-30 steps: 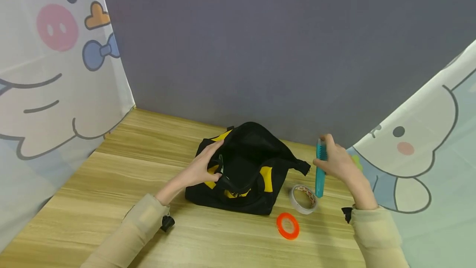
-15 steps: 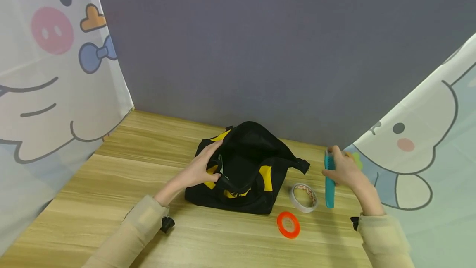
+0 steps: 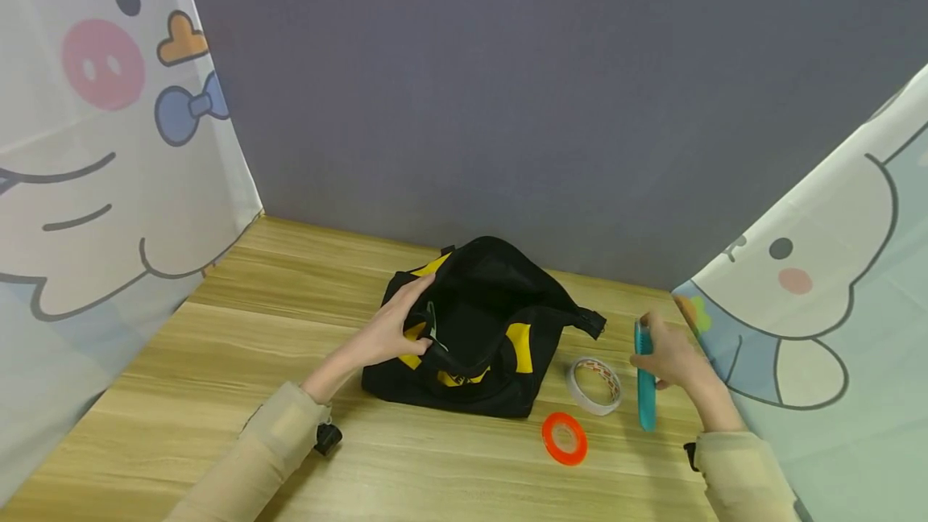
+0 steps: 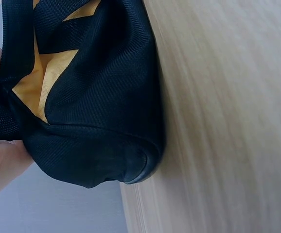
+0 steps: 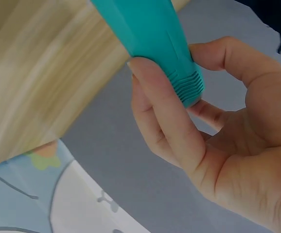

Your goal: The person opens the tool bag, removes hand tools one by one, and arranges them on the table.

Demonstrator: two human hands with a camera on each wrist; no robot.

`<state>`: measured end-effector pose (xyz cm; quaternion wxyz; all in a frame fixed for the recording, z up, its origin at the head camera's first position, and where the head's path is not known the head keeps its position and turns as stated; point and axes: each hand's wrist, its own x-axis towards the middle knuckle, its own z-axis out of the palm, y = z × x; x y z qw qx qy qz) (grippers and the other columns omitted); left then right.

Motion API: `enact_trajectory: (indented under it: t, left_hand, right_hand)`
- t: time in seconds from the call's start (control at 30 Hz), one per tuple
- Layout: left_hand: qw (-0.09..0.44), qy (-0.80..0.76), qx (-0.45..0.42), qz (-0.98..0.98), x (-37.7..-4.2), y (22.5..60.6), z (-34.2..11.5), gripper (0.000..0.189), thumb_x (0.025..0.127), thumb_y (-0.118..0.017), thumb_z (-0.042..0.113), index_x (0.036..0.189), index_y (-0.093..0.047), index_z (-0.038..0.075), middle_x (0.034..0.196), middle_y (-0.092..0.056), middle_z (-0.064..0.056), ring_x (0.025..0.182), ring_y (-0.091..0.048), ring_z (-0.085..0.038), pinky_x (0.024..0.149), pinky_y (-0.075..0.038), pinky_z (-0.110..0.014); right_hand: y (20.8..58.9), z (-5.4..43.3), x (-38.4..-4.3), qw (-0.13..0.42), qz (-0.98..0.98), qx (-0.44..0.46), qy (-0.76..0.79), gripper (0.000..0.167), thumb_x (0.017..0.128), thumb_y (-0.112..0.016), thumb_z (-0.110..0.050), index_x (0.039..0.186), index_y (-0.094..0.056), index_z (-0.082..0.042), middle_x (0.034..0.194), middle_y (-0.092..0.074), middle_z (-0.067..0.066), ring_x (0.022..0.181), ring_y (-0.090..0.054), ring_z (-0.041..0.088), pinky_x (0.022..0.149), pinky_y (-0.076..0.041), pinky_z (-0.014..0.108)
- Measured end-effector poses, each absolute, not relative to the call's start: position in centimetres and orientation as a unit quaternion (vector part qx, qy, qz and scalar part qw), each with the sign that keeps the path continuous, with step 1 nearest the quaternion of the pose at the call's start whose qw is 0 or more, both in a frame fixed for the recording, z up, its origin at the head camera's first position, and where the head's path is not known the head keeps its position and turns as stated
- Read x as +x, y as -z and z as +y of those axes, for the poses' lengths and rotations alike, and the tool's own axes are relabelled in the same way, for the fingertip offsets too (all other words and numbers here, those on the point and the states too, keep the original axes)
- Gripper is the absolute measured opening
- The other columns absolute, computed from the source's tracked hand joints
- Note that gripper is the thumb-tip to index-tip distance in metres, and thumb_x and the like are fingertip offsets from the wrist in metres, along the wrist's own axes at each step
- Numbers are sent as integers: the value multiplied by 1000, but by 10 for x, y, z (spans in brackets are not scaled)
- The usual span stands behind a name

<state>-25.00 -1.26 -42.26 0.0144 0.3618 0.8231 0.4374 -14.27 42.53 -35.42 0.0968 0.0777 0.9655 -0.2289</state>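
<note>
A black and yellow fabric bag (image 3: 525, 393) sits on the wooden table, its dark mouth gaping upward. My left hand (image 3: 384, 334) holds the left side of the mouth, thumb and fingers on the rim; only part of that hand (image 4: 2, 162) shows in the left wrist view. To the right of the bag, my right hand (image 3: 674, 353) pinches a long, slim teal plastic tool (image 3: 646, 397) by its upper end, the lower end pointing down. In the right wrist view the tool (image 5: 152, 31) has a ribbed end between thumb and fingers; its exact kind is unclear.
A white tape roll (image 3: 575, 393) lies between the bag and the teal tool. An orange-red tape roll (image 3: 548, 437) lies nearer the front. A grey panel (image 3: 464, 103) closes off the back, with cartoon-printed sheets (image 3: 783, 377) at both sides.
My right hand has moved right and toward the front of the table with the teal tool, away from the bag. The left hand stays on the bag's rim.
</note>
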Motion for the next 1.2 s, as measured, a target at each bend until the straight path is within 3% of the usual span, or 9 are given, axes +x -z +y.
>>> enact_trajectory:
  t: [0.4, 0.73, 1.2]
  left_hand:
    - [14, -436, 363, 824, -249, 423, -15, 100, 81, -77, 11, 160, -16, 16, 163, -21, -17, 145, -33, -41, 102, -44, -54]
    - [18, -436, 364, 823, -248, 423, -14, 100, 81, -77, 11, 160, -16, 16, 163, -20, -17, 145, -33, -40, 103, -44, -55]
    - [21, -438, 362, 823, -248, 421, -13, 102, 79, -77, 9, 160, -16, 16, 164, -20, -16, 146, -32, -40, 103, -44, -54]
  right_hand:
    - [381, 436, -144, 135, 953, 101, 253, 62, 87, -63, -4, 135, -25, 5, 103, -50, 39, 69, -66, 23, 55, -59, 36]
    - [397, 437, -141, 153, 942, 118, 275, 61, 87, -64, -5, 136, -28, 5, 113, -45, 44, 75, -65, 26, 59, -60, 40]
    - [415, 441, -142, 162, 939, 128, 275, 68, 82, -66, -6, 138, -31, 4, 124, -39, 49, 70, -65, 26, 56, -60, 39]
